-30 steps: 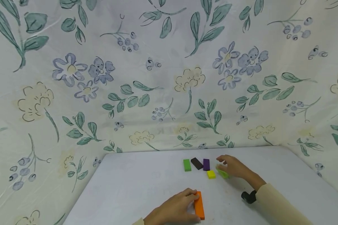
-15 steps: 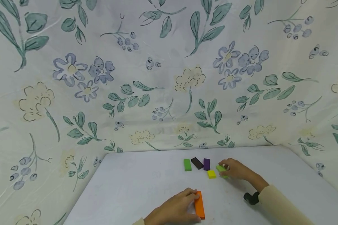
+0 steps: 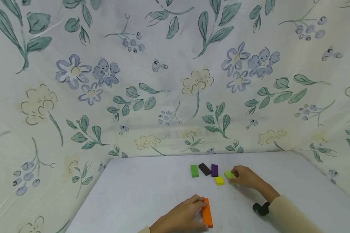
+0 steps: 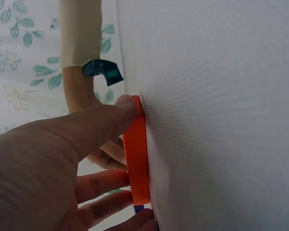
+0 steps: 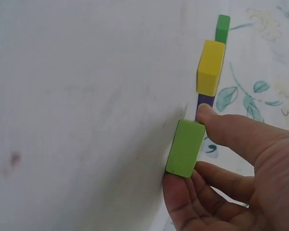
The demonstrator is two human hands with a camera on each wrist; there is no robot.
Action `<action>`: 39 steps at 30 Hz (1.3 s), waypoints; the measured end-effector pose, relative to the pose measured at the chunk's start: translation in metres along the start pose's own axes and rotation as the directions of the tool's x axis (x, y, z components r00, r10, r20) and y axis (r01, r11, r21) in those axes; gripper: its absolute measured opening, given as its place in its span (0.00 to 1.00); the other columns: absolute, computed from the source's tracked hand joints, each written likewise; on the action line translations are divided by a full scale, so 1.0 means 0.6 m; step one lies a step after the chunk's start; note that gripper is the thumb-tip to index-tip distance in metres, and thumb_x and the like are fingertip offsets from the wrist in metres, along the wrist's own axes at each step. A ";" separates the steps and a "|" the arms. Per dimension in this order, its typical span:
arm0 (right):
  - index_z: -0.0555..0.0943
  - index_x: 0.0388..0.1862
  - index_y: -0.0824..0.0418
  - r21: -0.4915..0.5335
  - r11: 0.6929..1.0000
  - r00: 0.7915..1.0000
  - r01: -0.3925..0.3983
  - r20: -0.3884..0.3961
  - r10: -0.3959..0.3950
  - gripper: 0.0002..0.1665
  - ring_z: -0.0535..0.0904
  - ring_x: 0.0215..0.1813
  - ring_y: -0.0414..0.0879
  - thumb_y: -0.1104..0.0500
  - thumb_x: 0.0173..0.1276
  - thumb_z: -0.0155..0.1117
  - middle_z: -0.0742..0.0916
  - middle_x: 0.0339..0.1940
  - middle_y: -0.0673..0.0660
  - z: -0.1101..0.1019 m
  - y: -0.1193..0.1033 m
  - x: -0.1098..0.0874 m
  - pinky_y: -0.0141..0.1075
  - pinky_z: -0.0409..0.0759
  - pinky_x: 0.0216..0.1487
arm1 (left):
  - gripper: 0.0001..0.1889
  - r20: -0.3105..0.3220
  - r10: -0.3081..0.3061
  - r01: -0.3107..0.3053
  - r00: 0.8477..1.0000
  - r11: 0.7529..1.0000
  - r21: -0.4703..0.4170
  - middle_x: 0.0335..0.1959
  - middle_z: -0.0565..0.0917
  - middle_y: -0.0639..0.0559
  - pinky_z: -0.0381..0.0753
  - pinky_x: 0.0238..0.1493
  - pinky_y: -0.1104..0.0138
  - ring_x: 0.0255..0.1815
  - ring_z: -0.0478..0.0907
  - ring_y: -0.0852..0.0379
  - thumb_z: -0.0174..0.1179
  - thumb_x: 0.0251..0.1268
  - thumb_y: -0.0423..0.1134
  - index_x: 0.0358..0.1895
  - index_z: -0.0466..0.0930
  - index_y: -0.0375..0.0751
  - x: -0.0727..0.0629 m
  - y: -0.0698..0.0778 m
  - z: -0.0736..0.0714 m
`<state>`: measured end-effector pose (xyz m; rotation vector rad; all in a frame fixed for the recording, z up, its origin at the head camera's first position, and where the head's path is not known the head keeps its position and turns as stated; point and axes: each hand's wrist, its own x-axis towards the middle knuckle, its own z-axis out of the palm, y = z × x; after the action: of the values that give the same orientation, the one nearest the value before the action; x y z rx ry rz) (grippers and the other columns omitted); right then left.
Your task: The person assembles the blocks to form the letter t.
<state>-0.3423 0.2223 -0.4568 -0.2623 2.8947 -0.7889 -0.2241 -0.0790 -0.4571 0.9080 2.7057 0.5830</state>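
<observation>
My left hand (image 3: 183,214) holds a long orange block (image 3: 207,213) lying flat near the table's front. Seen from the left wrist, the thumb is on one end of this orange block (image 4: 137,156) and fingertips sit at its far side. Further back on the right, my right hand (image 3: 247,177) pinches a light green block (image 3: 228,175). The right wrist view has the thumb at one end of the light green block (image 5: 186,149) and curled fingers at the other. Just left of it lies a small yellow block (image 3: 219,181).
Behind the yellow block are a purple block (image 3: 214,170), a dark brown block (image 3: 205,169) and a green block (image 3: 194,171). A black device (image 3: 261,209) sits at the right wrist. Flower-patterned cloth (image 3: 175,97) hangs beyond the white table (image 3: 140,191).
My right hand has come down onto the light green block, its fingers drawing in from spread to a pinch. The left hand and the orange block have stayed in place.
</observation>
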 end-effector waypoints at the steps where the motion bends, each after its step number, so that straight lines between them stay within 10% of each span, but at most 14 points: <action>1: 0.80 0.52 0.68 0.001 1.000 1.000 0.002 -0.002 -0.002 0.29 0.75 0.38 0.46 0.50 0.60 0.76 0.83 0.37 0.55 0.000 0.000 0.000 0.37 0.81 0.39 | 0.35 -0.002 0.004 -0.004 1.000 1.000 0.003 0.68 0.72 0.62 0.80 0.61 0.68 0.55 0.74 0.70 0.69 0.57 0.61 0.67 0.75 0.56 0.000 0.000 0.000; 39: 0.83 0.48 0.69 0.023 0.999 0.991 0.030 -0.129 -0.027 0.19 0.76 0.40 0.46 0.61 0.60 0.73 0.83 0.37 0.55 0.010 0.000 -0.048 0.42 0.82 0.43 | 0.24 -0.052 0.061 -0.061 0.997 0.998 0.012 0.51 0.77 0.67 0.81 0.53 0.74 0.42 0.72 0.74 0.72 0.56 0.56 0.56 0.83 0.54 -0.002 -0.001 0.008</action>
<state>-0.3133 0.2251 -0.4594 -0.2592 3.0051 -0.8776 -0.2219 -0.0784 -0.4617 0.9948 2.7380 0.6144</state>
